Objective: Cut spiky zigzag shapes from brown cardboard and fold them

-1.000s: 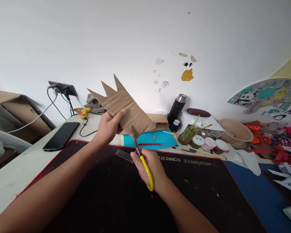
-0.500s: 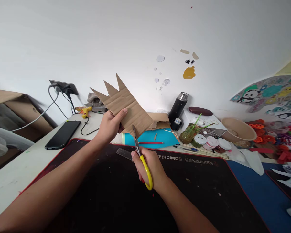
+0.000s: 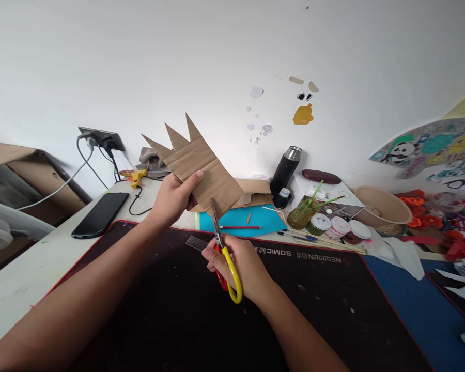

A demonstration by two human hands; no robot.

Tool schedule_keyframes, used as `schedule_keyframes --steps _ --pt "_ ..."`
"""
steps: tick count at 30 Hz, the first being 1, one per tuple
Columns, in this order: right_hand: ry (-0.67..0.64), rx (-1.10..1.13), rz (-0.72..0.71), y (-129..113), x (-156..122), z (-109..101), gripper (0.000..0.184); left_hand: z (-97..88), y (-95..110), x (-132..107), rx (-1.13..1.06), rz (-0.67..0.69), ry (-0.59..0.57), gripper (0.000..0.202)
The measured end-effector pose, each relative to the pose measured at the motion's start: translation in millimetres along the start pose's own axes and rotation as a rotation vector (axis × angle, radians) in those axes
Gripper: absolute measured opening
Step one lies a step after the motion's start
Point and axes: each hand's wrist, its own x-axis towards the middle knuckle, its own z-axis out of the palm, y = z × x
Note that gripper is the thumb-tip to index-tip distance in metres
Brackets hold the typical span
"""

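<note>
My left hand [image 3: 175,196] grips a brown cardboard piece [image 3: 201,168] with three pointed spikes at its top, held up above the desk. My right hand [image 3: 242,266] is closed round the yellow and red handles of a pair of scissors [image 3: 222,248]. The blades point up and meet the cardboard's lower edge. Both hands hover over a black desk mat [image 3: 313,305] with a red border.
A black phone [image 3: 99,214] lies at the left, by a yellow glue gun [image 3: 136,178] and cables. A teal sheet [image 3: 240,221], black flask [image 3: 284,169], paint jars [image 3: 335,227], a brush jar [image 3: 299,216] and a tan bowl [image 3: 380,207] stand behind the mat. Paper scraps clutter the right.
The scissor handles have spread a little, showing the red handle. The cardboard has tilted slightly upward in my left hand.
</note>
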Motion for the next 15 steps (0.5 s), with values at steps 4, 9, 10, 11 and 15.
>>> schedule_keyframes --steps 4,9,10,11,15 --pt "-0.005 -0.024 0.011 1.2 -0.7 -1.4 0.045 0.7 3.7 -0.1 -0.005 -0.007 -0.007 0.037" --pt "-0.011 -0.039 0.024 -1.8 -2.0 -3.1 0.046 1.9 5.3 -0.6 -0.018 -0.006 -0.007 0.037" --pt "-0.007 -0.045 0.027 -1.4 -1.6 -3.0 0.046 1.9 5.4 -1.0 -0.006 -0.001 -0.01 0.037" --pt "-0.001 -0.052 0.032 -0.6 -1.0 -2.7 0.045 1.7 5.5 -1.4 0.012 0.006 -0.017 0.037" --pt "0.023 -0.023 0.051 5.4 1.8 0.3 0.043 1.8 6.7 -3.7 0.07 0.028 -0.045 0.037"
